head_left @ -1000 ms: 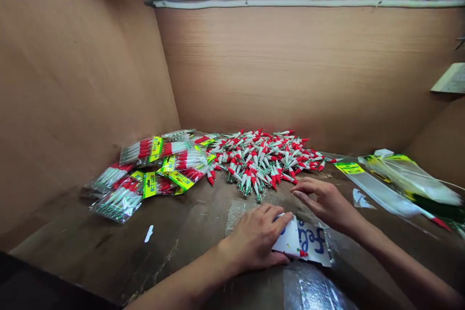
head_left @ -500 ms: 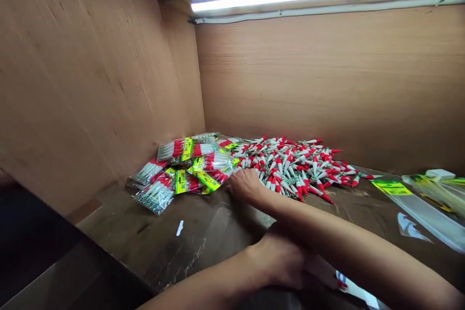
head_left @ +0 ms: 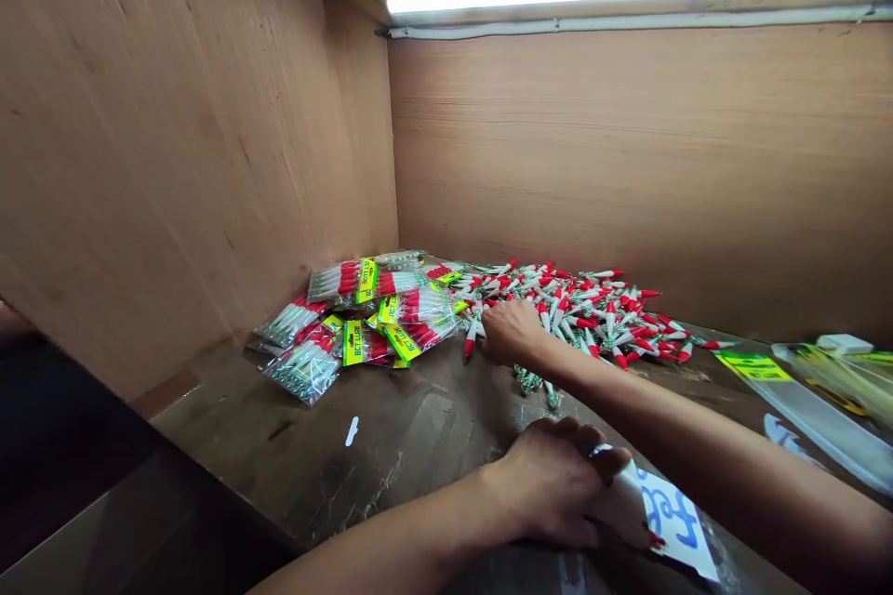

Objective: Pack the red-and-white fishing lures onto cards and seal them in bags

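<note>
My right hand is closed at the left front of a heap of red-and-white squid jigs. Its fingertips are hidden; one jig sticks out at its left, and a few green hook ends show below the wrist. Nearer to me, my left hand is low over the table with bent fingers. Beside its fingers is a pale piece, partly covered, with small red bits at its edge; what the hand grips is hard to make out. White paper with blue writing lies just right of it.
Packed bags of jigs with yellow labels are piled at the left. A clear bag with a yellow header and other bags lie at the right. A small white tab is on the brown table. Wooden panels enclose the back and left.
My right hand has moved right, and jigs at the heap's front have shifted with it. My left hand has moved slightly up, its fingers now showing; more of the written paper is visible.
</note>
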Motion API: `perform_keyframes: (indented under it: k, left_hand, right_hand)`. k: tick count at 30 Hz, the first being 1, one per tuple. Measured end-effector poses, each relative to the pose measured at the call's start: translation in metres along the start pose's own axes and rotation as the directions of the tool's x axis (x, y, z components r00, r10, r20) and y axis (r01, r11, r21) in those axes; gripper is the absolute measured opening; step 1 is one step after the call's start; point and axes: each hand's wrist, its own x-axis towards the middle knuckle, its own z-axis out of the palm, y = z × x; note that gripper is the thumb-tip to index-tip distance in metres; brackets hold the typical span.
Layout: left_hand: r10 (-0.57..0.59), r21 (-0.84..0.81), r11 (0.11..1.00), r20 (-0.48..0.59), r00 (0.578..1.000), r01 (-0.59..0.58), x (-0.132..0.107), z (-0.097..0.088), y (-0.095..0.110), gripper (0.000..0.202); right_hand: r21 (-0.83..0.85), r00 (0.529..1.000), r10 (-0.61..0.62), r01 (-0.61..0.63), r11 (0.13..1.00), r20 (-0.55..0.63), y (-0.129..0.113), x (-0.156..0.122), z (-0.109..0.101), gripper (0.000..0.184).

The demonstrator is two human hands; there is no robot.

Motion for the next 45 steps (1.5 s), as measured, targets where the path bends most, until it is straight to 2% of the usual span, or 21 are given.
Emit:
perform_keyframes:
  k: [5,9,12,13,14,16,18,19,20,23,27,33,36,37,38,39,40,41,42,44,45]
  left_hand:
    - [0.024,-0.014,1.000,-0.031,0.999,-0.025,0.000,0.002,0.000,0.075]
    - [0.076,-0.004,0.997,-0.043,0.996,-0.076,-0.002,-0.004,0.002,0.075]
    - [0.079,-0.003,0.997,-0.044,0.996,-0.079,-0.004,-0.009,0.004,0.073]
    - [0.075,-0.005,0.997,-0.048,0.996,-0.076,-0.004,-0.010,0.005,0.073]
    - [0.076,-0.009,0.997,-0.052,0.996,-0.077,-0.004,-0.010,0.005,0.073]
    - [0.083,-0.022,0.996,-0.060,0.995,-0.084,-0.004,-0.009,0.006,0.075]
    - [0.088,-0.039,0.995,-0.063,0.994,-0.090,-0.002,-0.008,0.006,0.078]
    - [0.086,-0.047,0.995,-0.064,0.994,-0.089,-0.002,-0.007,0.006,0.079]
    - [0.082,-0.055,0.995,-0.065,0.995,-0.086,-0.001,-0.007,0.006,0.079]
    - [0.077,-0.074,0.994,-0.070,0.995,-0.082,0.001,-0.005,0.006,0.081]
    - [0.064,-0.081,0.994,-0.069,0.996,-0.069,0.002,-0.004,0.006,0.082]
    - [0.057,-0.095,0.994,-0.058,0.997,-0.063,0.003,-0.002,0.007,0.083]
    - [0.048,-0.176,0.981,-0.174,0.983,-0.079,0.005,-0.015,-0.005,0.074]
    - [-0.020,-0.213,0.977,-0.251,0.968,-0.035,0.005,-0.023,-0.013,0.061]
    - [-0.139,-0.251,0.967,-0.341,0.930,0.053,0.004,-0.033,-0.023,0.045]
    - [-0.288,-0.300,0.940,-0.436,0.852,0.164,0.003,-0.043,-0.036,0.030]
    - [-0.442,-0.354,0.891,-0.531,0.723,0.285,0.001,-0.052,-0.050,0.025]
    - [-0.552,-0.394,0.834,-0.607,0.572,0.386,-0.001,-0.059,-0.065,0.023]
    - [-0.593,-0.409,0.801,-0.637,0.492,0.437,-0.003,-0.065,-0.080,0.024]
    - [-0.627,-0.419,0.767,-0.654,0.424,0.487,-0.007,-0.068,-0.105,0.031]
    - [-0.632,-0.416,0.761,-0.651,0.420,0.498,-0.008,-0.067,-0.115,0.037]
  right_hand:
    - [-0.020,1.000,-0.020,0.020,1.000,0.003,0.027,-0.021,-0.017,0.029]
    - [-0.003,1.000,-0.008,0.008,1.000,0.015,0.074,-0.045,-0.027,0.034]
    - [0.252,1.000,0.017,-0.013,0.968,-0.013,0.112,-0.067,-0.014,0.045]
    - [0.410,0.999,0.027,-0.017,0.912,-0.018,0.120,-0.074,-0.005,0.048]
    - [0.587,0.999,0.045,-0.030,0.809,-0.011,0.126,-0.080,0.007,0.050]
    - [0.892,0.995,0.088,-0.086,0.443,0.053,0.128,-0.092,0.034,0.050]
    - [0.989,0.985,0.121,-0.131,0.064,0.123,0.122,-0.100,0.058,0.051]
    - [0.990,0.981,0.136,-0.132,-0.050,0.138,0.117,-0.102,0.068,0.052]
    - [0.987,0.979,0.154,-0.120,-0.108,0.136,0.113,-0.103,0.076,0.053]
    - [0.990,0.967,0.235,-0.066,-0.126,0.095,0.102,-0.099,0.087,0.051]
    - [0.995,0.946,0.322,-0.015,-0.099,0.046,0.095,-0.076,0.085,0.048]
    - [0.999,0.956,0.293,-0.014,-0.048,0.027,0.082,-0.031,0.076,0.049]
    - [0.999,0.964,0.265,-0.005,-0.042,0.016,0.081,-0.024,0.074,0.052]
    - [0.999,0.966,0.257,-0.001,-0.040,0.012,0.082,-0.024,0.075,0.052]
    - [0.999,0.969,0.249,0.002,-0.037,0.007,0.084,-0.026,0.076,0.053]
    - [0.999,0.971,0.240,0.005,-0.034,0.003,0.085,-0.027,0.078,0.053]
    - [0.999,0.973,0.229,0.007,-0.032,0.001,0.087,-0.029,0.080,0.054]
    - [1.000,0.976,0.217,0.008,-0.029,-0.001,0.089,-0.032,0.082,0.054]
    - [1.000,0.979,0.204,0.009,-0.025,-0.004,0.090,-0.034,0.084,0.054]
    - [1.000,0.984,0.178,0.016,-0.014,-0.013,0.092,-0.039,0.087,0.055]
    - [1.000,0.986,0.166,0.021,-0.006,-0.020,0.093,-0.041,0.089,0.055]
